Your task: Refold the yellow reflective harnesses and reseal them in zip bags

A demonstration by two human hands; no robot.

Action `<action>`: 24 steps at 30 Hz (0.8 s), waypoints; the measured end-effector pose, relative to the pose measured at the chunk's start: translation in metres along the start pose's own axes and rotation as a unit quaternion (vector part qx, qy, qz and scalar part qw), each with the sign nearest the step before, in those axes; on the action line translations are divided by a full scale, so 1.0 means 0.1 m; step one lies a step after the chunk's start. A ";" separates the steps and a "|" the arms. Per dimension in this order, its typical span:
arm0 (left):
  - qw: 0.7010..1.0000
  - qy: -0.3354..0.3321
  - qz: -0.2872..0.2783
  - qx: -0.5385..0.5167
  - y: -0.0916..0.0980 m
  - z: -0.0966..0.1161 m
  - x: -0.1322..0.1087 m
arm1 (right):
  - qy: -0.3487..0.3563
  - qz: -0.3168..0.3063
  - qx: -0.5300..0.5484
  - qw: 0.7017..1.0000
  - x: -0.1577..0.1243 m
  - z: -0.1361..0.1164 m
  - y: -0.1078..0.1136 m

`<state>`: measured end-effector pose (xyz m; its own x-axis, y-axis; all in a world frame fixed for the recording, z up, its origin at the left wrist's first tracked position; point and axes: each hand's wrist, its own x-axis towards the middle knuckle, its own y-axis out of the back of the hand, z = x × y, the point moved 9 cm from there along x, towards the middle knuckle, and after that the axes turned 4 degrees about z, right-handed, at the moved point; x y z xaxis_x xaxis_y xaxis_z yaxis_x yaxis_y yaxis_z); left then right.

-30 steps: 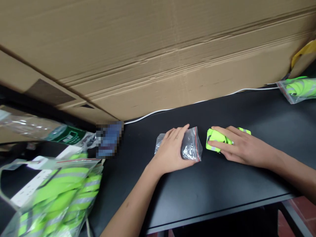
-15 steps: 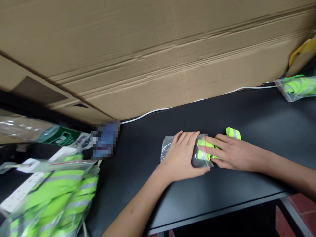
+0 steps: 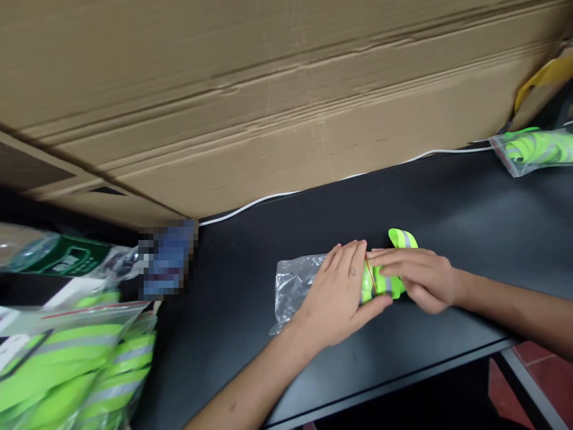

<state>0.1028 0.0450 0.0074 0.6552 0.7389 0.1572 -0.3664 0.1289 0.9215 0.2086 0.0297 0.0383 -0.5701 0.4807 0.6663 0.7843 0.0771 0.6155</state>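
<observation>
Rolled lime-green reflective vest (image 3: 385, 284) with a grey reflective stripe lies on its side at the red-lined mouth of a clear zip bag (image 3: 295, 292), near the middle of the frame, its free end curling up toward the top of the roll. The bag stretches flat to the left of the roll, and the roll's near end sits inside the bag mouth. The left grip (image 3: 340, 292) is closed around the bag and the roll's near end, with the fingers over the top and the thumb along the lower side. The right grip (image 3: 421, 278) is closed over the roll from the right, its fingers reaching across to the bag's red line and almost meeting the left fingers. Both forearms come in from the lower edge and right side over a black surface (image 3: 452, 206). Beyond it, a large cardboard sheet (image 3: 268, 101) fills the top of the frame, with a white cable (image 3: 447, 151) along its foot. At upper right lies a zip bag of folded green vests (image 3: 532, 152), and at lower left a larger clear bag of vests (image 3: 67, 370). A pixelated blue patch (image 3: 166, 260) hides whatever lies at the surface's left end.
</observation>
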 end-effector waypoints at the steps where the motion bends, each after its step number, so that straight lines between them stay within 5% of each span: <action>1: 1.000 0.010 0.008 0.007 0.00 0.01 0.02 | -0.040 0.028 0.011 0.999 -0.02 0.08 0.04; 5: 0.997 0.029 0.037 0.054 0.01 0.08 0.08 | -0.085 0.110 0.005 0.990 -0.03 0.19 0.09; 10: 0.989 0.008 0.055 0.134 0.03 0.22 0.11 | -0.065 0.113 -0.058 0.990 0.09 0.14 0.04; 13: 0.990 0.001 0.069 0.127 0.05 0.23 0.11 | -0.169 0.114 -0.214 0.956 0.08 0.26 0.11; 16: 0.990 0.001 0.094 0.105 0.10 0.19 0.08 | -0.269 0.050 -0.291 0.917 0.01 0.42 0.10; 19: 0.991 0.034 0.090 0.091 0.17 0.06 0.03 | -0.228 -0.009 -0.283 0.932 0.03 0.39 0.00; 24: 0.989 0.091 0.017 0.114 0.20 -0.14 -0.03 | -0.161 -0.020 -0.313 0.936 0.08 0.26 -0.07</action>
<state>0.0840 0.0550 0.0207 0.5078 0.8498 0.1412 -0.2133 -0.0348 0.9764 0.2047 0.0555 0.0287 -0.4137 0.7340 0.5386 0.4105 -0.3777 0.8300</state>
